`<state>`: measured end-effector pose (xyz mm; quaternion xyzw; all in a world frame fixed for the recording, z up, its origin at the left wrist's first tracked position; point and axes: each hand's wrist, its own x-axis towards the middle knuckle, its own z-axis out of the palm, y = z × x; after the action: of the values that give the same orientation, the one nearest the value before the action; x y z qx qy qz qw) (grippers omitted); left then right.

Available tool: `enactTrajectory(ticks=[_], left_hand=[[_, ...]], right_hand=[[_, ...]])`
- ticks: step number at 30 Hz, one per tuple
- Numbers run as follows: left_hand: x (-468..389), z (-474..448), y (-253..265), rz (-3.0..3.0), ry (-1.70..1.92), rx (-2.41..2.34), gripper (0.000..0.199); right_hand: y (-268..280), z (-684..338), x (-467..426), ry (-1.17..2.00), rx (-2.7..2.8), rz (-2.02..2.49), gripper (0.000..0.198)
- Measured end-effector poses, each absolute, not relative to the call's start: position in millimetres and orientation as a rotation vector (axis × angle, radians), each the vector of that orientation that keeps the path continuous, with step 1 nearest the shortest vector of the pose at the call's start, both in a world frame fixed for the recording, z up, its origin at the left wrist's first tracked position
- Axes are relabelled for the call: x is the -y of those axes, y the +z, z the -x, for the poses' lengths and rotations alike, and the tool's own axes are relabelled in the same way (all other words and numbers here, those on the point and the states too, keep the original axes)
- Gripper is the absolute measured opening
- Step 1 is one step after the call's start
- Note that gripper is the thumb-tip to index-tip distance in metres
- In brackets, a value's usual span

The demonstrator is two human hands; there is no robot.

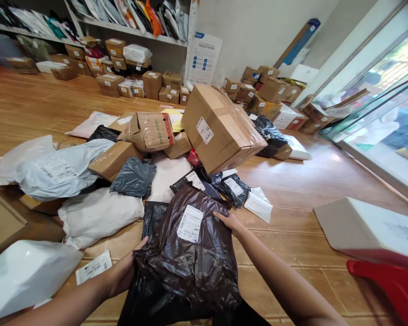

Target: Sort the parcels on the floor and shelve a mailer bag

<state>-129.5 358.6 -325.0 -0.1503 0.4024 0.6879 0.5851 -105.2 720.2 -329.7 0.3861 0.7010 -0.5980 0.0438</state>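
Dark brown parcel bag [190, 253] held low over the wooden floor [292, 226].
Left hand [124, 271] grips its left edge, right hand [229, 222] its upper right corner, near the white shipping label [189, 223]; grey and white mailers [71, 172] and a large cardboard box [221, 129] lie beyond.
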Motion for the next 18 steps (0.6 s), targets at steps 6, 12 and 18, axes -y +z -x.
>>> enactTrajectory(ticks=[6, 12, 18], left_hand=[[-362, 130, -318, 0.441, 1.564, -0.976, 0.072], [-361, 127, -316, 0.458, 1.617, -0.905, 0.07], [-367, 129, -308, 0.356, 1.675, -0.872, 0.065]], right_hand=[[-294, 113, -719, -1.972, -2.092, -0.974, 0.025], [-204, 129, -748, -2.051, -2.383, -0.708, 0.032], [-106, 105, -710, -1.354, -3.644, 0.178, 0.007]])
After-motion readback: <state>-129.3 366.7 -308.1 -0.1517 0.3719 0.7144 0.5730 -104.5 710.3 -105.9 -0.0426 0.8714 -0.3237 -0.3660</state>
